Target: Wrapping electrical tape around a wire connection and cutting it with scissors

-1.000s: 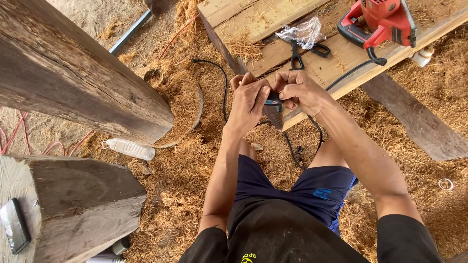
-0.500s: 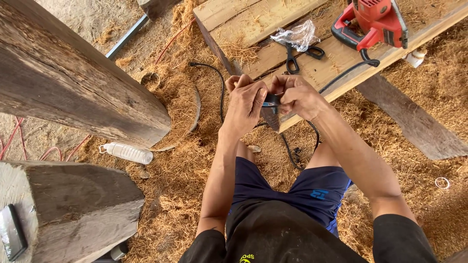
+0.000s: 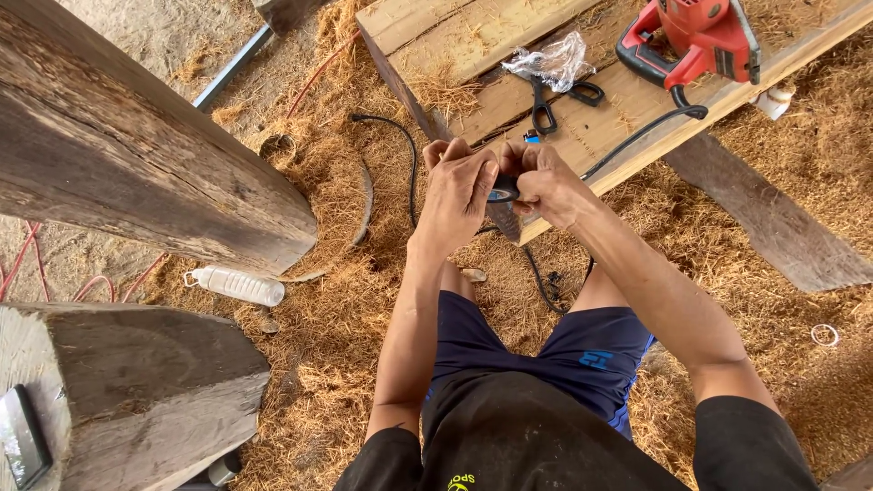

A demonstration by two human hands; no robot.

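Observation:
My left hand (image 3: 459, 186) and my right hand (image 3: 548, 180) are held together in front of me, fingers pinched on a small dark roll-shaped object (image 3: 505, 189) between them. A black cable (image 3: 538, 273) hangs below the hands and runs over the sawdust; whether it is gripped is hidden by the fingers. Just beyond the hands lies a wooden plank (image 3: 473, 36) with black-handled scissors (image 3: 556, 98), a crumpled clear plastic bag (image 3: 551, 62) and a red power saw (image 3: 700, 38) on it.
A thick weathered log (image 3: 136, 155) slants across the left, above a cut stump (image 3: 145, 382) with a dark phone (image 3: 23, 436) on top. A clear plastic bottle (image 3: 238, 285) lies on the sawdust-covered ground. A darker board (image 3: 773, 227) lies at right.
Both hands have stayed pressed together on the small dark object, with only slight finger movement. The view has shifted a little.

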